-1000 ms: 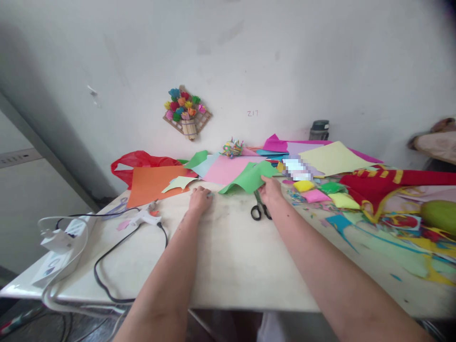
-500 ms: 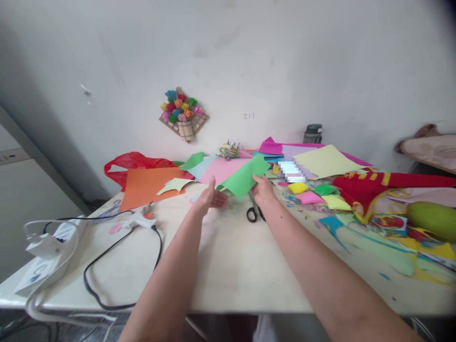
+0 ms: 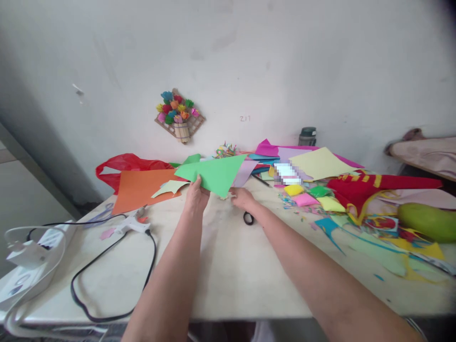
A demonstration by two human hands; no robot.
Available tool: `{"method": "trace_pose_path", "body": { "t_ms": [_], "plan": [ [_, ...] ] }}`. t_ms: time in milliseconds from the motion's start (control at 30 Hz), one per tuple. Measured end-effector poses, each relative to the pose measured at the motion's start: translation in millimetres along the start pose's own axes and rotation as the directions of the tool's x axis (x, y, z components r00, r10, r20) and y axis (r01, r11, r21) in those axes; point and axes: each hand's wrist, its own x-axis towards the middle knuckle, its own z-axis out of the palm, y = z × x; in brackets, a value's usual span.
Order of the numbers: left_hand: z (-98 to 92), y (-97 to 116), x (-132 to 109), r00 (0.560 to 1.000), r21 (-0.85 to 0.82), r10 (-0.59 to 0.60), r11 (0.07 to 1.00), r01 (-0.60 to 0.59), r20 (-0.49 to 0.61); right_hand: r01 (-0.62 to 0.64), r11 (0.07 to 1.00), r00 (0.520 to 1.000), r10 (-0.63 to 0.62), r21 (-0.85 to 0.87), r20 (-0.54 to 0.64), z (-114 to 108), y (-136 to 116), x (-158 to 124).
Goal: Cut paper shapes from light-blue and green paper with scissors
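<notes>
A bright green sheet of paper (image 3: 213, 175) is raised over the table, its pointed lower corner toward me. My left hand (image 3: 197, 195) grips its lower left edge, thumb on top and fingers beneath. Close to the lower right edge is my right hand (image 3: 244, 198), fingers bent together; whether they pinch the paper is unclear. Below the right hand, one black loop of the scissors (image 3: 248, 218) shows on the table; the hand and wrist hide more of them. A lilac sheet (image 3: 244, 174) lies behind the green one.
Orange paper (image 3: 142, 187) and a red plastic bag (image 3: 133, 162) lie left, near a white glue gun (image 3: 133, 224) with a looped black cable. A power strip (image 3: 21, 280) sits at the left edge. On the right are small coloured packets (image 3: 304, 199), paper scraps and a green mango-like fruit (image 3: 425, 221).
The green sheet has moved left and turned flatter toward me. My left hand, open before, now grips it. My right hand has slid left and down from its right edge.
</notes>
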Motion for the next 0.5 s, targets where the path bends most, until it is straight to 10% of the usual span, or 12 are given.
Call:
{"method": "trace_pose_path", "body": {
  "t_ms": [133,500],
  "plan": [
    [-10.1,-6.0,-3.8,0.995,-0.16,-0.06,0.986,0.047,-0.078,0.054,0.831,0.97,0.088,-0.554,0.226,7.7,-8.8,8.0],
    [-21.9,-10.1,-1.9,0.993,-0.217,-0.075,0.975,0.055,-0.086,0.155,0.748,0.975,-0.009,-0.645,0.224,17.3,-9.4,20.2]
  ]
}}
